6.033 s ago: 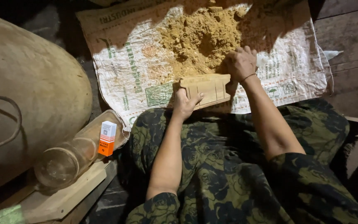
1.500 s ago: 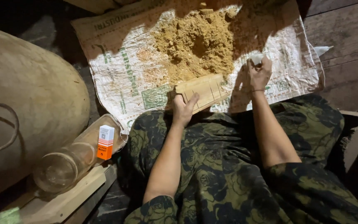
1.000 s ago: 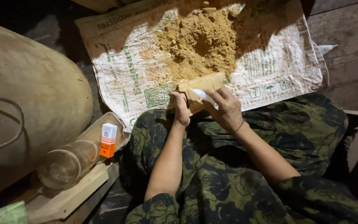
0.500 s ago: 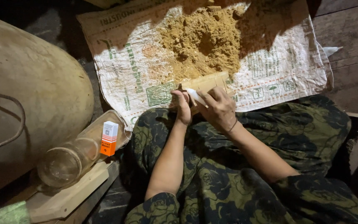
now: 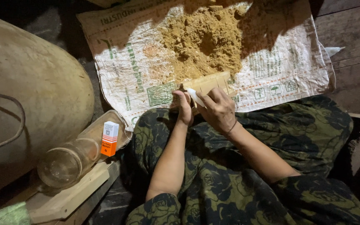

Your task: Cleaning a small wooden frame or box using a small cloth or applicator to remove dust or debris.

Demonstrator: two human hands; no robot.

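Note:
My left hand (image 5: 183,107) and my right hand (image 5: 216,109) meet at the near edge of a white woven sack (image 5: 126,66) spread on the floor. Between their fingers is a small white piece (image 5: 195,96), pinched by my right hand and touched by my left. Just beyond them lies a pale wooden mould (image 5: 210,82) with grooves, partly hidden by my fingers. A heap of yellow-brown powder (image 5: 205,39) covers the middle of the sack behind the mould. My lap in dark patterned cloth (image 5: 246,166) fills the foreground.
A large rounded clay-coloured vessel (image 5: 26,87) with a cord stands at the left. A glass jar (image 5: 69,160) lies on its side on a wooden board (image 5: 69,196), with a small orange-and-white box (image 5: 109,138) on it. Dark wooden planks (image 5: 355,46) run along the right.
My right hand left the sack at the right of the mould and came back to my left hand with a small white piece. The two hands now work it together.

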